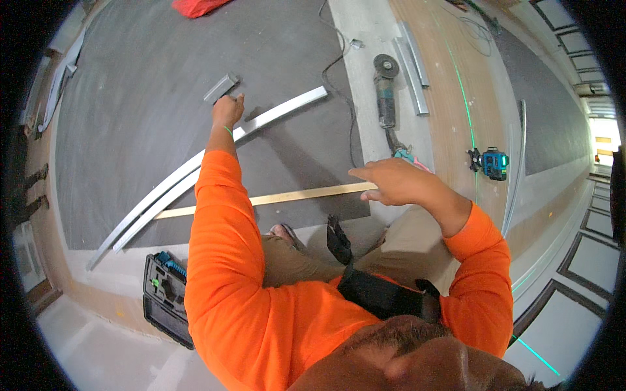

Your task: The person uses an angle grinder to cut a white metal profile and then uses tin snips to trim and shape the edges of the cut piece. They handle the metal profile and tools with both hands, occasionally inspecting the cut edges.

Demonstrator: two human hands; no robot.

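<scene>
My left hand [228,112] reaches far forward over the dark grey sheet, closed on a short piece of metal channel [222,88]. Beneath that wrist, a long silvery metal channel [280,113] lies slantwise, with a second length [163,199] alongside it. Nearer to me, my right hand [401,182] is closed at the end of a thin wooden strip [306,194], its index finger stretched out along the top. The strip passes between finger and thumb; its right end is hidden in the hand. Its left end reaches the metal channels.
An angle grinder [386,91] with its cord lies right of the sheet, beside two short metal channels [411,72]. A blue laser level [493,163] throws a green line over the floor. An opened black case [168,296] sits at lower left; red material [197,6] lies far ahead.
</scene>
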